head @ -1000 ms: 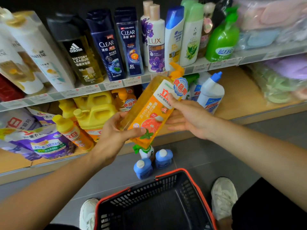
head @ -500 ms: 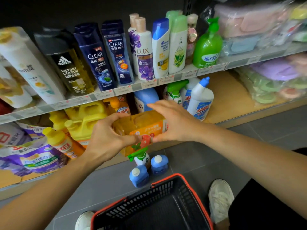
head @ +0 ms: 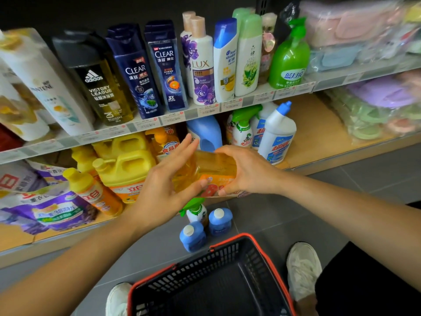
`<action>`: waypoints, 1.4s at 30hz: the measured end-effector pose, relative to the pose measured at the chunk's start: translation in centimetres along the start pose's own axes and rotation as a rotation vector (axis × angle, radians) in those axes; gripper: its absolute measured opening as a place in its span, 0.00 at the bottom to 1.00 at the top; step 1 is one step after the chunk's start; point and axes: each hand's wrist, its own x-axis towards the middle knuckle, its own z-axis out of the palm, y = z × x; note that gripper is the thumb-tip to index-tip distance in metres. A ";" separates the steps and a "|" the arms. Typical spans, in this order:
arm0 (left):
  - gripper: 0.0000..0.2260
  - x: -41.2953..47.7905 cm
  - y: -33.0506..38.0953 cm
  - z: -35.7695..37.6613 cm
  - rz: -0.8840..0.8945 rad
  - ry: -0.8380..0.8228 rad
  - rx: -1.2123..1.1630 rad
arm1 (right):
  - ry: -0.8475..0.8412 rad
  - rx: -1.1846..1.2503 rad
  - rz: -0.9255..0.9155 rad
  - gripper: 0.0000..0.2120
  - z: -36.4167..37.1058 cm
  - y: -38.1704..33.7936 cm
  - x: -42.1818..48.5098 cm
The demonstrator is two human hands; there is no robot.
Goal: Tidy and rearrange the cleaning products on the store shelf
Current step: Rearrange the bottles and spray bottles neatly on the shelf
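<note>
An orange dish-soap bottle point(head: 211, 167) stands at the front edge of the lower wooden shelf point(head: 314, 133), between both my hands. My right hand point(head: 248, 172) curls over its right side, with the thumb under the label. My left hand point(head: 166, 179) lies against its left side, fingers straight and spread upward, thumb touching the front. The bottle's top is hidden behind my hands. Beside it are yellow jugs point(head: 127, 160) on the left and a blue detergent bottle point(head: 206, 131) behind.
A white toilet-cleaner bottle point(head: 276, 135) and green sprayers point(head: 242, 128) stand to the right. Shampoos line the upper shelf point(head: 145, 124). On the floor stand two blue bottles point(head: 193, 236) and a green-capped sprayer point(head: 196, 210), next to a black basket with a red rim point(head: 227, 241). Refill bags point(head: 45, 208) lie at left.
The orange bottle went from tilted in the air down and forward onto the lower shelf. My left fingers have straightened off it while my right hand stays on it.
</note>
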 end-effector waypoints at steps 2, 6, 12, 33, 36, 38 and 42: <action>0.29 -0.2 -0.1 0.4 0.083 0.017 0.037 | 0.021 0.082 0.042 0.42 0.2 0.1 0.0; 0.23 -0.4 -0.1 0.6 0.186 0.097 0.009 | 0.075 0.244 0.099 0.41 0.5 0.3 -0.2; 0.13 -0.4 -0.2 -0.2 0.155 0.246 -0.004 | 0.086 0.295 0.119 0.41 0.8 0.3 -0.4; 0.16 0.9 -1.4 -1.8 -0.309 0.079 -0.422 | 0.052 0.302 0.083 0.46 1.1 0.1 -0.8; 0.20 0.9 -0.9 -1.5 -0.367 0.067 -0.501 | 0.067 0.368 0.101 0.42 1.1 0.2 -0.7; 0.21 0.8 -0.9 -1.5 -0.391 0.072 -0.539 | 0.078 0.405 0.117 0.36 1.0 -0.1 -0.7; 0.17 0.5 -1.2 -1.7 -0.333 0.078 -0.566 | 0.078 0.535 0.148 0.30 0.9 -0.4 -0.8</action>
